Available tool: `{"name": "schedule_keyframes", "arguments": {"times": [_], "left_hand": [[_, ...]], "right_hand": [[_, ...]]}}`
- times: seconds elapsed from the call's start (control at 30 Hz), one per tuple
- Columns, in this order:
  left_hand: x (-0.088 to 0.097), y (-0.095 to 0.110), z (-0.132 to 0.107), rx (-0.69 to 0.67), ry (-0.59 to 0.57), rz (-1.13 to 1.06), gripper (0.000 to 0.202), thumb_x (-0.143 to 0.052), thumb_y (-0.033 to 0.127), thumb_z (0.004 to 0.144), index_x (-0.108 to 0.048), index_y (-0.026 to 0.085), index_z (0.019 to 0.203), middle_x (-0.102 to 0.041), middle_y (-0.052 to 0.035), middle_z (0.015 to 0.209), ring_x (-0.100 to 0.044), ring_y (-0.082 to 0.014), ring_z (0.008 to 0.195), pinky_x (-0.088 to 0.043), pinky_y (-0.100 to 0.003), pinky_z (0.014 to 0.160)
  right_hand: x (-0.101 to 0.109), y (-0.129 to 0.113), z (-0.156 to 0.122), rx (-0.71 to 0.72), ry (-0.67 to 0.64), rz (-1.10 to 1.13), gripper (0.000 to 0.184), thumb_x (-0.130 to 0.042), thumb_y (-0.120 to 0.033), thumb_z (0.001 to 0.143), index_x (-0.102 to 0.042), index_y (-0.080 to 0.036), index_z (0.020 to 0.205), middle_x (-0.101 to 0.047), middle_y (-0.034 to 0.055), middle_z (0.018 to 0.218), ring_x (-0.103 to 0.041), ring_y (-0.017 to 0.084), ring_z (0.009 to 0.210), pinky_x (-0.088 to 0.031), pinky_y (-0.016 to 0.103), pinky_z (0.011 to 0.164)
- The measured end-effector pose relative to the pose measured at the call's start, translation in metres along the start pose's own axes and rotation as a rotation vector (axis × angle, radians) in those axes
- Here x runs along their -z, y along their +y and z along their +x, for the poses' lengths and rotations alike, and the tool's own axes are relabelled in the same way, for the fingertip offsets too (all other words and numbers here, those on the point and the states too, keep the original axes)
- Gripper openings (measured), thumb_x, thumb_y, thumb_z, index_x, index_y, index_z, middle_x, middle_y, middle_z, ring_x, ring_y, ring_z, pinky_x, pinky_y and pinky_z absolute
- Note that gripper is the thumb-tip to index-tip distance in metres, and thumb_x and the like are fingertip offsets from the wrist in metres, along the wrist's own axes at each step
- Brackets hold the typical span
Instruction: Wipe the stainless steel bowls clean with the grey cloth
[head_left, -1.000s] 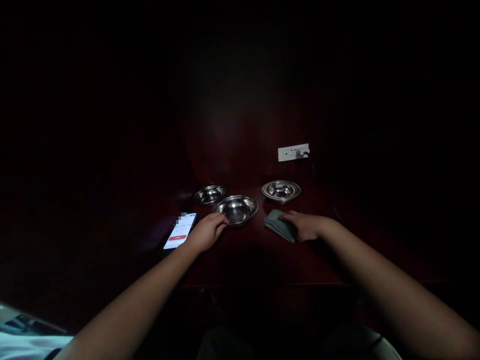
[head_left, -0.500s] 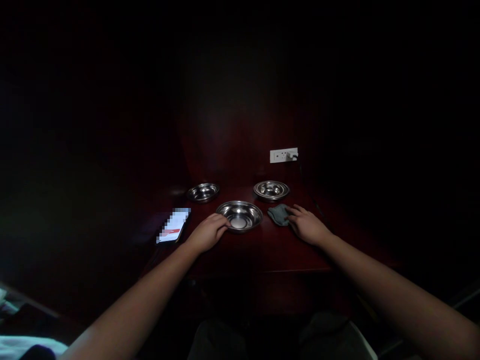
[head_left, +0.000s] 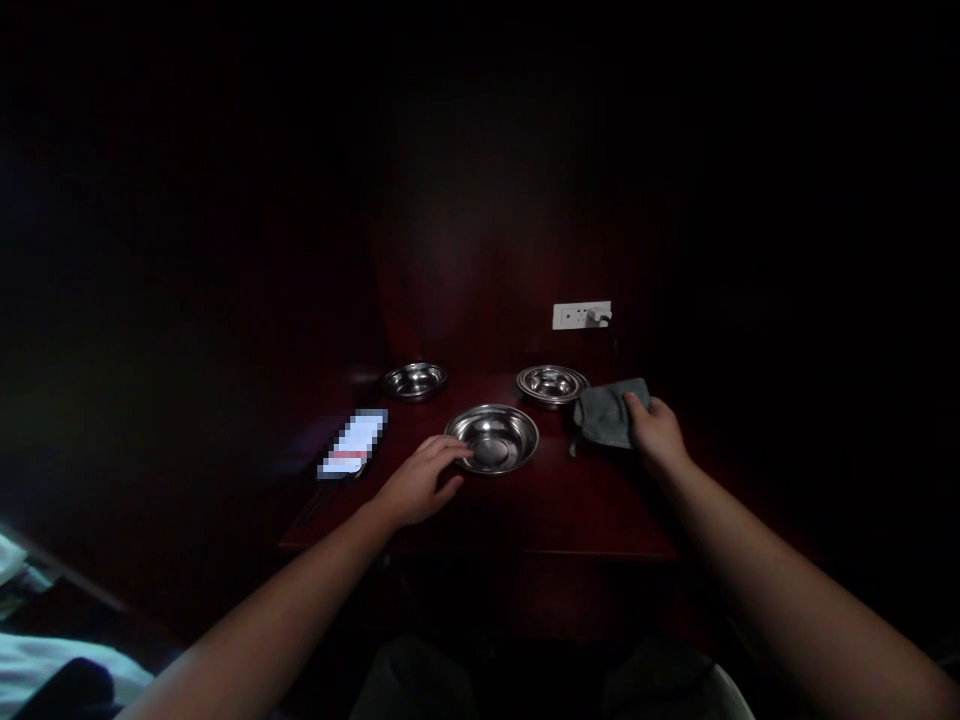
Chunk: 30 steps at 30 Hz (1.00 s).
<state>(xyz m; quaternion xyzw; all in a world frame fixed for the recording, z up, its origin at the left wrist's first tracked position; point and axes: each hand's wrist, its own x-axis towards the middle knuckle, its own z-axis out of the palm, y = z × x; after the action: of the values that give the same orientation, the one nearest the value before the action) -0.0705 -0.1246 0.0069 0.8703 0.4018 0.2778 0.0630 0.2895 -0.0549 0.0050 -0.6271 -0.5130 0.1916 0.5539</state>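
2 single bowls (head_left: pixel 502 440) (head_left: pixel 415 380), 1 bowl stack (head_left: pixel 551 384), 1 cloth (head_left: pixel 606 415), 1 phone (head_left: pixel 355 442), 1 socket panel (head_left: pixel 571 317)

**Legible markings: none**

No text, label or number can be read. The phone screen (head_left: pixel 358 436) is masked by pixel blocks; a red bar (head_left: pixel 346 456) crosses its lower part, any lettering indecipherable. Any marks on the white socket plate (head_left: pixel 571 317) are too small to read.
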Motion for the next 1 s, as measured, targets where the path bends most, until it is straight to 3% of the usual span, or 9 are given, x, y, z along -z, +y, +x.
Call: {"name": "schedule_keyframes", "arguments": {"times": [0.1,0.2,0.27,0.4,0.63,0.73,0.87,0.9,1.0], "left_hand": [[-0.001,-0.002,-0.006,0.176,0.144,-0.013,0.044,-0.052,0.035,0.083,-0.048,0.021,0.124,-0.049,-0.0117,0.13,-0.048,-0.0227,0.119,-0.039,-0.041,0.101],[-0.005,-0.007,-0.005,0.464,0.226,-0.062,0.054,-0.049,0.047,0.082,-0.046,0.015,0.125,-0.052,-0.0158,0.126,-0.06,-0.0224,0.102,-0.046,-0.039,0.091],[-0.006,-0.009,0.0,0.6,0.161,-0.095,0.055,-0.045,0.055,0.081,-0.054,0.014,0.116,-0.059,-0.0159,0.117,-0.063,-0.0241,0.095,-0.047,-0.038,0.086],[-0.005,-0.006,0.017,0.684,0.003,-0.182,0.052,-0.047,0.063,0.075,-0.068,0.016,0.085,-0.07,-0.0129,0.088,-0.065,-0.027,0.083,-0.047,-0.033,0.072],[-0.017,-0.007,0.043,0.883,-0.102,-0.588,0.034,-0.065,0.04,0.067,-0.063,0.015,0.09,-0.069,-0.0076,0.073,-0.061,-0.017,0.053,-0.044,-0.025,0.048],[-0.024,-0.01,0.053,0.94,-0.043,-0.819,0.027,-0.065,0.024,0.065,-0.062,0.013,0.09,-0.069,-0.0075,0.072,-0.063,-0.0172,0.058,-0.048,-0.026,0.052],[-0.033,-0.015,0.069,0.981,0.018,-1.042,0.012,-0.06,0.015,0.062,-0.06,0.013,0.074,-0.063,-0.0029,0.06,-0.058,-0.0119,0.053,-0.047,-0.022,0.053],[-0.035,-0.016,0.074,0.992,0.025,-1.075,0.009,-0.058,0.013,0.062,-0.058,0.013,0.07,-0.06,-0.0012,0.056,-0.056,-0.0105,0.05,-0.047,-0.021,0.053],[-0.041,-0.019,0.089,0.997,0.021,-1.197,0.009,-0.051,0.013,0.061,-0.056,0.013,0.069,-0.058,-0.0019,0.055,-0.057,-0.0117,0.052,-0.052,-0.026,0.058]], "right_hand": [[0.0,-0.006,-0.006,-0.038,-0.147,0.159,0.028,-0.061,-0.044,0.07,-0.052,-0.019,0.08,-0.065,0.0062,0.074,-0.063,0.021,0.067,-0.051,0.033,0.06],[0.0,-0.015,-0.015,-0.104,-0.379,0.321,0.029,-0.067,-0.042,0.067,-0.059,-0.017,0.08,-0.069,0.0079,0.077,-0.066,0.022,0.068,-0.053,0.035,0.064],[0.001,-0.021,-0.019,-0.175,-0.474,0.417,0.03,-0.068,-0.042,0.067,-0.061,-0.017,0.081,-0.069,0.0067,0.074,-0.066,0.021,0.065,-0.053,0.034,0.063],[0.0,-0.028,-0.022,-0.207,-0.57,0.448,0.033,-0.068,-0.046,0.068,-0.061,-0.015,0.078,-0.066,0.0029,0.066,-0.062,0.017,0.056,-0.05,0.029,0.056],[-0.005,-0.032,-0.018,-0.117,-0.718,0.282,0.037,-0.059,-0.051,0.074,-0.059,-0.016,0.085,-0.066,0.0037,0.073,-0.062,0.018,0.063,-0.049,0.03,0.061],[-0.005,-0.035,-0.01,-0.019,-0.577,0.168,0.034,-0.056,-0.049,0.074,-0.057,-0.016,0.08,-0.062,0.0013,0.066,-0.058,0.017,0.058,-0.045,0.028,0.054],[-0.009,-0.049,-0.005,0.272,0.033,-0.048,0.025,-0.043,-0.036,0.082,-0.058,-0.016,0.085,-0.064,0.0065,0.077,-0.06,0.022,0.071,-0.047,0.03,0.063],[-0.013,-0.054,-0.006,0.356,0.091,-0.114,0.025,-0.041,-0.03,0.083,-0.058,-0.016,0.092,-0.066,0.0085,0.084,-0.061,0.023,0.077,-0.048,0.032,0.068],[-0.033,-0.063,-0.012,0.662,-0.154,-0.364,0.04,-0.043,-0.015,0.077,-0.056,-0.017,0.115,-0.063,0.0112,0.114,-0.058,0.025,0.105,-0.044,0.035,0.091]]}}
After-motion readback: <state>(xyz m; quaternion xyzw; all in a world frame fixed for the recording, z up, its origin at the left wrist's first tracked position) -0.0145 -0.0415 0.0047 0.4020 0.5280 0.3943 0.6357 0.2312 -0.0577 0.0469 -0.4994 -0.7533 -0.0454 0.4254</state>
